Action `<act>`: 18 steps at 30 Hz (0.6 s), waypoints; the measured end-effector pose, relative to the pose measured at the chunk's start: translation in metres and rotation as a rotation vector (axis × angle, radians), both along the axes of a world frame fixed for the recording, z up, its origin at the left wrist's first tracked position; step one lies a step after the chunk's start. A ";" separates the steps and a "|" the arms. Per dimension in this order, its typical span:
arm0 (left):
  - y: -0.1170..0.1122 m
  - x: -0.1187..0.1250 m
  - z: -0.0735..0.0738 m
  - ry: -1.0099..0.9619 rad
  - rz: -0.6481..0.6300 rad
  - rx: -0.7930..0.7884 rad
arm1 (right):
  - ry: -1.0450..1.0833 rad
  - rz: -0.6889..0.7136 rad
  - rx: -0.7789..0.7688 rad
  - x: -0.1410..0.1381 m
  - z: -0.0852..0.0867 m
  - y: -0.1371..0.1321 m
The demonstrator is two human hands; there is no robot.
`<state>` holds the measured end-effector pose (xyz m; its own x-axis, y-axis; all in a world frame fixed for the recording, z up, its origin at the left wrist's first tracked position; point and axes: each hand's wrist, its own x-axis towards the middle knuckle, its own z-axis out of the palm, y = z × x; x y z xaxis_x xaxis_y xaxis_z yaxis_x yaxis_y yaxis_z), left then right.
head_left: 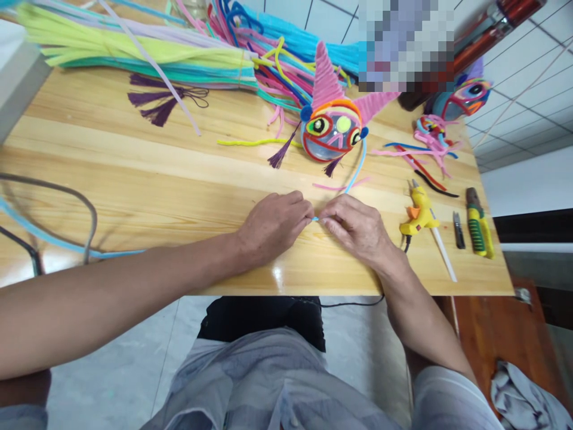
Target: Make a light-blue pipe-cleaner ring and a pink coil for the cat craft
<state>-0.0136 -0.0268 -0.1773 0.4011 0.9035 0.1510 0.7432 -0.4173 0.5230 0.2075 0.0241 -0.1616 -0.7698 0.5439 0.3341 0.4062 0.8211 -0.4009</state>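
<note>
Left hand point(277, 224) and right hand point(356, 227) near front edge of wooden table surface point(201, 191); fingertips of both pinch light-blue pipe cleaner point(316, 218), short bit showing between 2 hands. Pink-horned face ornament point(333, 140) beyond, toward back edge. Yellow hot-glue gun point(419, 212), green-yellow pliers point(477, 230) toward right edge.

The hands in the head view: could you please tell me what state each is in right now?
Left hand: closed, pinching a light-blue strip.
Right hand: closed, apparently pinching light-blue strip too.
</note>
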 end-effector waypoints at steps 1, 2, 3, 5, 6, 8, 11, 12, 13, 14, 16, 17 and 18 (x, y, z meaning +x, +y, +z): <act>0.000 0.000 0.001 0.002 0.002 -0.003 | 0.002 0.001 0.004 0.000 0.000 0.000; 0.000 0.000 0.001 0.005 0.003 -0.006 | 0.003 0.001 0.004 0.000 0.000 0.000; 0.000 0.000 0.002 0.006 0.004 -0.010 | 0.003 0.000 0.003 0.000 0.000 0.000; 0.000 0.000 0.002 0.010 0.003 -0.013 | -0.001 -0.005 -0.004 0.000 0.000 0.000; 0.000 0.000 0.003 0.012 0.002 -0.013 | -0.003 -0.005 -0.008 0.001 -0.001 0.000; -0.001 0.000 0.002 0.012 0.003 -0.009 | -0.007 -0.005 -0.010 0.002 -0.001 0.000; -0.001 0.000 0.000 0.009 0.001 -0.003 | -0.006 -0.001 -0.009 0.002 -0.002 0.001; -0.001 -0.001 0.000 0.009 0.000 -0.001 | -0.004 0.000 -0.008 0.002 -0.002 0.001; -0.001 -0.001 -0.001 0.009 0.001 0.001 | -0.003 0.001 -0.008 0.002 -0.002 0.001; 0.000 -0.001 -0.001 0.009 0.002 0.003 | -0.002 0.003 -0.007 0.002 -0.001 0.001; 0.000 0.000 -0.001 0.008 0.002 0.005 | -0.004 0.006 -0.003 0.001 -0.001 0.000; 0.000 0.000 -0.001 0.009 0.002 0.004 | -0.004 0.008 -0.001 0.001 -0.001 0.000; 0.000 0.000 -0.001 0.010 0.001 0.002 | -0.003 0.010 0.001 0.001 0.000 0.000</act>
